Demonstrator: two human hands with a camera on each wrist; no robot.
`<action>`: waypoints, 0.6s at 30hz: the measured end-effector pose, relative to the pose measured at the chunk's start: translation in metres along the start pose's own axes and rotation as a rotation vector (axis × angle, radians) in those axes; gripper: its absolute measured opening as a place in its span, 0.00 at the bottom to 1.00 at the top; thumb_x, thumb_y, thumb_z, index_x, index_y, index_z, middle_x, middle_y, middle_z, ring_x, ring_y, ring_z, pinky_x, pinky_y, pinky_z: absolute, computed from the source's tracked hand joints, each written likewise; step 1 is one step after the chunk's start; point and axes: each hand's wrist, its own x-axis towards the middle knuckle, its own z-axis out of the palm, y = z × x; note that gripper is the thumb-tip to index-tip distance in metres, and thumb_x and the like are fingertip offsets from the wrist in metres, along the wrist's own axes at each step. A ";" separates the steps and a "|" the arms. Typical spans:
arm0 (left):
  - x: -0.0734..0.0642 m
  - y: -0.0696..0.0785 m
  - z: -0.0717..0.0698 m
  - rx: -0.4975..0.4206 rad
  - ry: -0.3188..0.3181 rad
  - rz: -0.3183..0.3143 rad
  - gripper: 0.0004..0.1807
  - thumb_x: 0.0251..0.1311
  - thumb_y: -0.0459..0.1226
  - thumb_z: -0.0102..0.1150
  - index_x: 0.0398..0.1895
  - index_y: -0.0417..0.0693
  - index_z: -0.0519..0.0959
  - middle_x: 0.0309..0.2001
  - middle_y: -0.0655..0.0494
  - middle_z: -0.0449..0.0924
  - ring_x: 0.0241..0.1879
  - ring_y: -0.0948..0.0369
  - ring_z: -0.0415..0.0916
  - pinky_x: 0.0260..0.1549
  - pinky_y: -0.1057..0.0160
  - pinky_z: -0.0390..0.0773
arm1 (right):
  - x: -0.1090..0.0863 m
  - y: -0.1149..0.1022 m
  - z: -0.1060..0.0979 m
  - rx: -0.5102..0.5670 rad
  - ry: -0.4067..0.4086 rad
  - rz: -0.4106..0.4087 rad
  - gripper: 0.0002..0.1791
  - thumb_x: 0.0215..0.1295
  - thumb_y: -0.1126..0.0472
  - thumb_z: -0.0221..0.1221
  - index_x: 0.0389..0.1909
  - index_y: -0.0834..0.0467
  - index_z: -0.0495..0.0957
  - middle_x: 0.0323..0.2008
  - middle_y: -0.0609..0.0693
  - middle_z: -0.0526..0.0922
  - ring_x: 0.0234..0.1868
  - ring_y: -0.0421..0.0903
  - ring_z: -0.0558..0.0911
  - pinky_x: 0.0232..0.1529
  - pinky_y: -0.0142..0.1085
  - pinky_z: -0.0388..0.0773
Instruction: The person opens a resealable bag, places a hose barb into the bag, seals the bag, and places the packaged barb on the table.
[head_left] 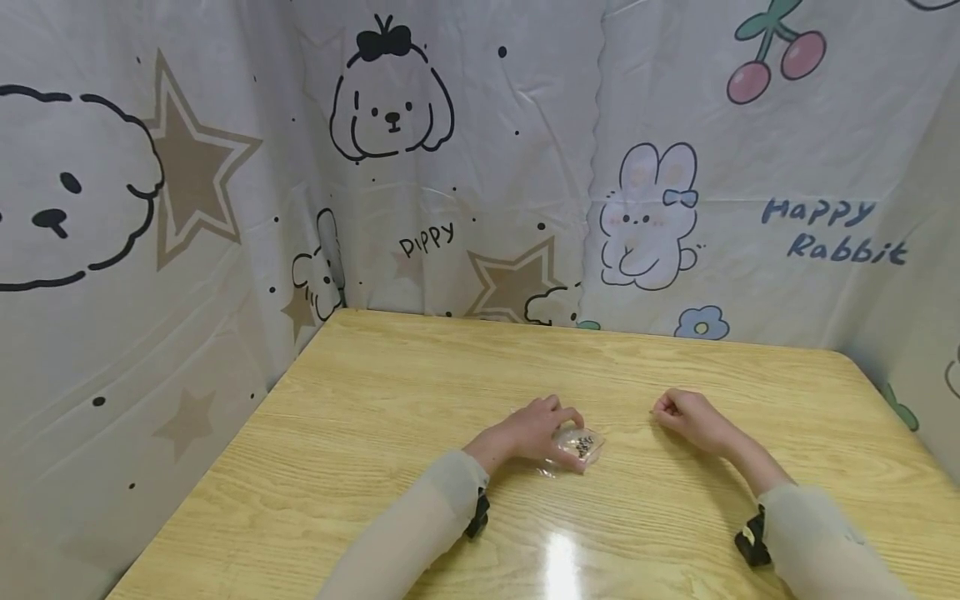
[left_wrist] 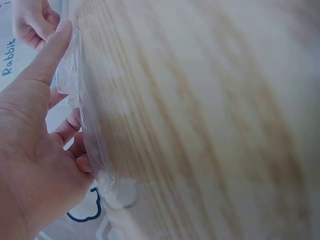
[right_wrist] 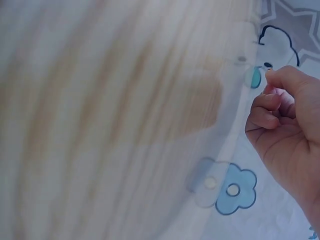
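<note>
On the wooden table (head_left: 390, 383), a small clear plastic bag (head_left: 592, 442) with several tiny dark pieces (head_left: 584, 447) inside lies under my left hand (head_left: 534, 429). The left thumb and index finger curve around the bag from both sides. In the left wrist view, the thumb stretches along the bag (left_wrist: 87, 110) and the other fingers bend beneath it. To the right, just over the table, my right hand (head_left: 693, 418) has its fingers curled, thumb and index finger pinched together. A tiny tip shows at the pinch; I cannot tell what kind of thing it is.
A white curtain (head_left: 480, 167) with cartoon animals, stars and lettering hangs behind the table and along its sides. Light glares off the tabletop near the front edge. Black wrist cameras (head_left: 752, 540) sit at both cuffs.
</note>
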 end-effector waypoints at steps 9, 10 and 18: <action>0.001 0.000 0.001 0.011 -0.003 -0.003 0.36 0.48 0.64 0.67 0.60 0.66 0.71 0.49 0.59 0.69 0.45 0.64 0.66 0.43 0.68 0.70 | 0.004 -0.021 0.012 0.067 -0.030 -0.037 0.05 0.69 0.69 0.52 0.34 0.65 0.75 0.29 0.49 0.75 0.28 0.34 0.66 0.29 0.28 0.67; 0.002 0.000 0.001 0.015 -0.003 -0.003 0.36 0.48 0.64 0.67 0.60 0.66 0.71 0.49 0.59 0.69 0.45 0.64 0.66 0.43 0.68 0.70 | 0.004 -0.024 0.014 0.074 -0.034 -0.046 0.05 0.69 0.69 0.52 0.34 0.65 0.75 0.28 0.49 0.75 0.28 0.33 0.66 0.29 0.28 0.67; 0.003 0.000 0.001 0.020 -0.003 0.000 0.35 0.48 0.65 0.66 0.59 0.66 0.71 0.48 0.60 0.68 0.44 0.65 0.65 0.41 0.69 0.69 | 0.011 -0.045 0.027 0.101 -0.073 -0.128 0.03 0.67 0.70 0.54 0.33 0.65 0.76 0.28 0.49 0.76 0.28 0.32 0.68 0.29 0.27 0.68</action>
